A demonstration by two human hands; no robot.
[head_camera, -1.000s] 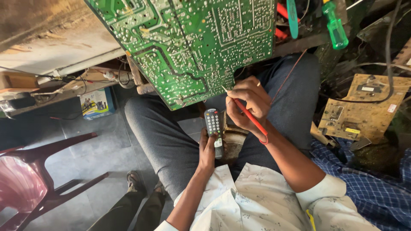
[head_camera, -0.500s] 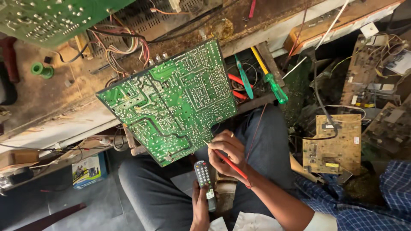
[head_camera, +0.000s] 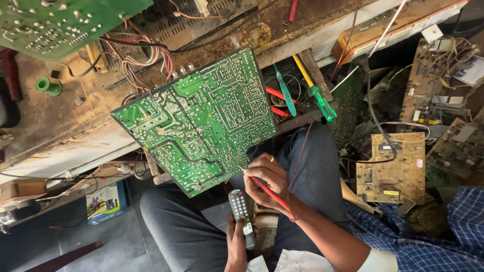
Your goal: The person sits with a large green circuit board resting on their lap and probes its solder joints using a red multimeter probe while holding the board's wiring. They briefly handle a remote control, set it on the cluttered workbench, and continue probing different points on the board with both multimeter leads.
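A large green circuit board (head_camera: 196,118) lies solder side up, tilted over the edge of a worn wooden bench and above my lap. My right hand (head_camera: 268,182) grips a thin red probe (head_camera: 274,195) like a pen, its tip touching the board's lower right edge. My left hand (head_camera: 235,241) holds a grey remote control (head_camera: 240,209) upright between my knees, just below the board.
A green-handled screwdriver (head_camera: 316,92), teal pliers (head_camera: 285,90) and red-handled tools lie by the board. A second green board (head_camera: 55,22) sits top left. Brown circuit boards (head_camera: 390,168) and wires pile at right. Another person's blue checked sleeve (head_camera: 428,242) is at bottom right.
The view has tilted up, showing more of the bench and the second board. My hands keep the same hold, the probe still at the board's edge.
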